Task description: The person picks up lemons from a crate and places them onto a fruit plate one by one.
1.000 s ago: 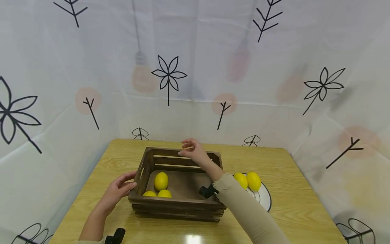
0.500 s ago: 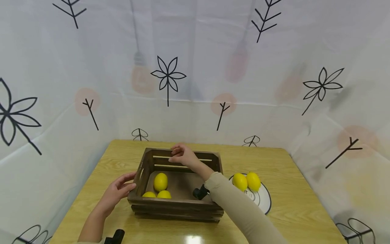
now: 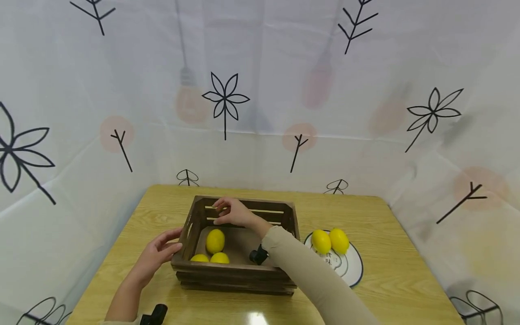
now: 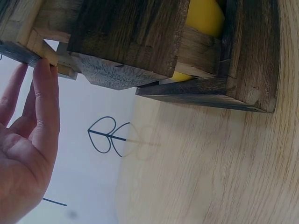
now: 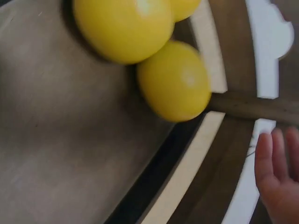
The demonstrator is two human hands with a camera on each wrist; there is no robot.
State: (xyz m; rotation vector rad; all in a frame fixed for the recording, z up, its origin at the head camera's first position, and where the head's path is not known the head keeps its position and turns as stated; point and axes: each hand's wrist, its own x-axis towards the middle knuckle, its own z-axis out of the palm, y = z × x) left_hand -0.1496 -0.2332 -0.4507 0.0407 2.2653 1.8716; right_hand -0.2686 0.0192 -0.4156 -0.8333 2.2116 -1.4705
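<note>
A dark brown slatted wooden crate [image 3: 260, 268] stands on the table, with yellow lemons inside its left part. One lemon [image 3: 215, 241] lies behind two others, whose lower halves the front wall hides. My left hand [image 3: 158, 253] rests its fingertips on the crate's left side; the left wrist view shows its straight fingers [image 4: 45, 93] touching a slat. Over the crate's inside, behind the lemons, hovers my right hand [image 3: 235, 213], fingers loosely bent and holding nothing. In the right wrist view its fingers [image 5: 264, 158] are apart from the nearest lemon [image 5: 175, 81].
To the right of the crate, a white plate [image 3: 355, 272] with a dark rim bears two lemons [image 3: 339, 240], partly behind the right sleeve. A patterned white cloth [image 3: 260, 158] hangs behind and beside the wooden table [image 3: 398, 271].
My right hand has moved left and a little nearer across the crate, its forearm uncovering more of the plate. My left hand, the crate and the lemons stay put.
</note>
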